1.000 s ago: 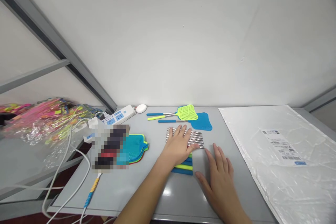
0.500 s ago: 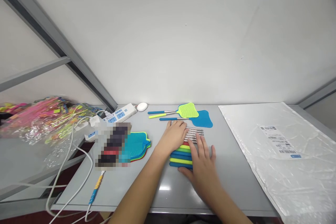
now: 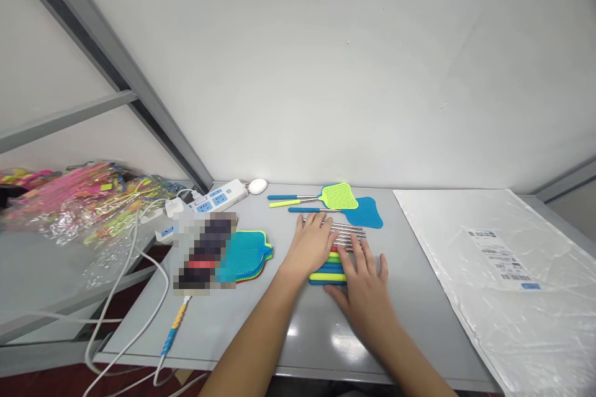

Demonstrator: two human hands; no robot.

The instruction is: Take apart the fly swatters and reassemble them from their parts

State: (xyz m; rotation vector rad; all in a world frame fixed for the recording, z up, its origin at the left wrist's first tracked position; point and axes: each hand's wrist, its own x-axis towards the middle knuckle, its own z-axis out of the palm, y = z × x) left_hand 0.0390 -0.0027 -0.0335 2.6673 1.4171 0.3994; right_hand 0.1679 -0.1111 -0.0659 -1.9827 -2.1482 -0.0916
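Note:
Several telescopic fly swatter handles lie side by side on the grey table, with blue, yellow, green and red grips (image 3: pixel 327 277) and thin metal rods (image 3: pixel 350 233). My left hand (image 3: pixel 310 243) lies flat across their far left part, fingers stretched out, hiding some of the grips. Over their right side spreads my right hand (image 3: pixel 367 282), its fingertips at the rods and its thumb by the nearest blue grip. Farther back are assembled swatters with a yellow-green head (image 3: pixel 340 196) and a blue head (image 3: pixel 365 213). Loose teal swatter heads (image 3: pixel 246 254) are stacked at the left.
A blurred-out device (image 3: pixel 205 254) with a cable overlaps the loose heads. Behind it stand a white power strip (image 3: pixel 218 197) and a white round object (image 3: pixel 257 186). Plastic-wrapped colourful items (image 3: pixel 102 198) lie far left. A white plastic mailer (image 3: pixel 465 260) covers the table's right side.
The camera view has shifted slightly. The handles sit a little farther from me and to the right, and my left hand covers more of the grips. Both hands stay on the bunch.

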